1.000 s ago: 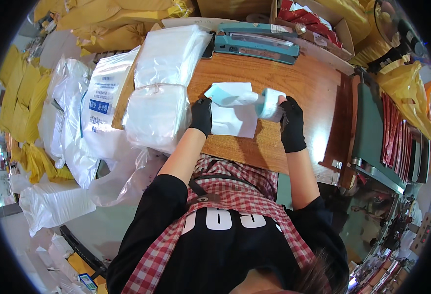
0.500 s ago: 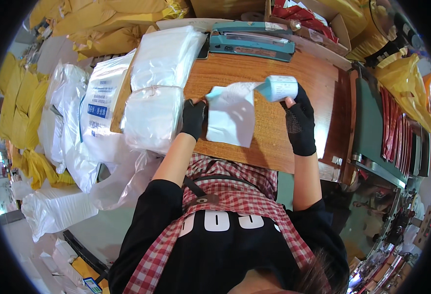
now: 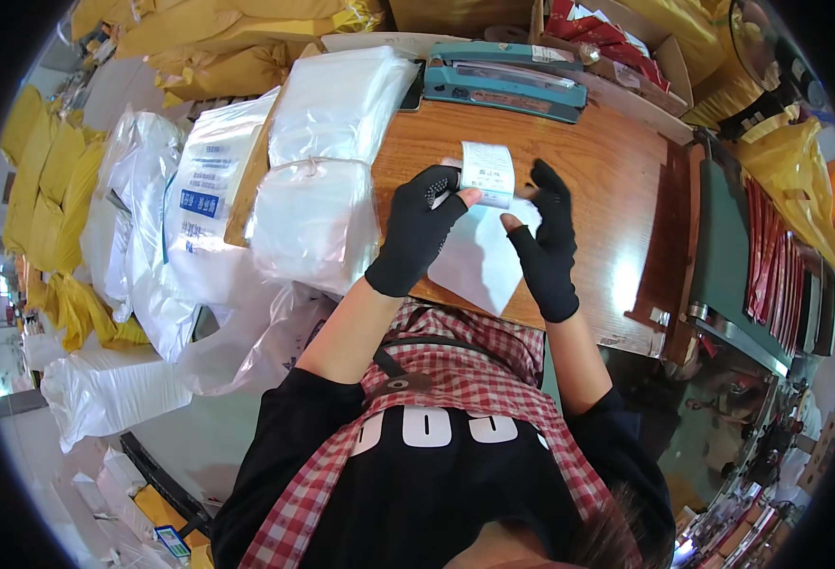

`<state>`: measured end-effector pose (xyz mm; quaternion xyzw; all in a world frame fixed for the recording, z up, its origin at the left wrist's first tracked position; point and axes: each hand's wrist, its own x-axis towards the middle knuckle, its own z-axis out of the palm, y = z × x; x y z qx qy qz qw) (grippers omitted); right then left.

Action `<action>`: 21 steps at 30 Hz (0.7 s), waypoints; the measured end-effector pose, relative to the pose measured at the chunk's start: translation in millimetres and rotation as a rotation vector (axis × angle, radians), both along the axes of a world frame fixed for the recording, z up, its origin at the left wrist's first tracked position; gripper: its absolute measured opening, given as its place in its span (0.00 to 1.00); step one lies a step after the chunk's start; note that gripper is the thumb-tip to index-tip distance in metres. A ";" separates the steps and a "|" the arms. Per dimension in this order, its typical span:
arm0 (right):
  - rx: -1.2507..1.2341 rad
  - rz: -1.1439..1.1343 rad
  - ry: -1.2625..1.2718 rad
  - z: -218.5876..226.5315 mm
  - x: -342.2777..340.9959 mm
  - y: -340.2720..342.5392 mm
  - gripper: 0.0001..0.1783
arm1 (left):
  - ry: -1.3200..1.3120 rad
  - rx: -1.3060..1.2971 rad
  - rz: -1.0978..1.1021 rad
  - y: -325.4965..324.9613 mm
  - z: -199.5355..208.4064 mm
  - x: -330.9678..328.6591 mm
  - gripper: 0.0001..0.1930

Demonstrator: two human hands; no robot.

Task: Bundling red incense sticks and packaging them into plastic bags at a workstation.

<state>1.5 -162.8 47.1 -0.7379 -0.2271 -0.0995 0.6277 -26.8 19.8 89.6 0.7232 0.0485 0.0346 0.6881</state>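
While its bare thumb tip presses on the lower left edge, the left hand point(image 3: 417, 232), gloved in black, pinches a roll of printed labels point(image 3: 486, 173), and there it is, held up over the sheet! The other left fingers curl in behind, so just where they grip is hidden. Across from it, the right hand point(image 3: 548, 251) is held wide, thumb well apart from the fingers, the roll beside the gap; the raised fingers are blurred, and whether any fingertip brushes the labels, I cannot tell.

Beneath both hands lies a white sheet of paper point(image 3: 482, 266), its upper part covered by the roll and the gloves, one corner pointing toward the checked apron point(image 3: 465, 346). All this is over the brown wooden table point(image 3: 607, 199), glare washing out a patch at right.

Out to the left, a banded stack of clear plastic bags point(image 3: 311, 213) sits near the left wrist. Behind it, a dark flat object point(image 3: 411, 87) peeks out, too covered to name. At the back, there's a teal bar sealer point(image 3: 507, 81), and beyond it a cardboard box point(image 3: 680, 90) of red packets point(image 3: 578, 33), cut off by the dark fisheye rim.
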 end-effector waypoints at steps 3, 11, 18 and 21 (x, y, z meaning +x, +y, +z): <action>-0.161 -0.248 -0.166 39.5 -10.1 2.0 0.20 | -0.063 0.043 0.036 -2.8 -9.6 -1.9 0.08; -0.368 -0.061 -0.446 44.1 -2.2 2.6 0.21 | -0.545 0.442 -0.048 -0.7 -5.7 4.4 0.08; -0.587 -0.090 -0.519 36.5 -3.9 -13.0 0.19 | -0.663 0.669 -0.100 -5.4 -14.0 13.9 0.10; -0.609 -0.138 -0.503 26.4 -4.4 -14.1 0.19 | -0.630 0.635 -0.114 -11.8 -22.1 21.1 0.10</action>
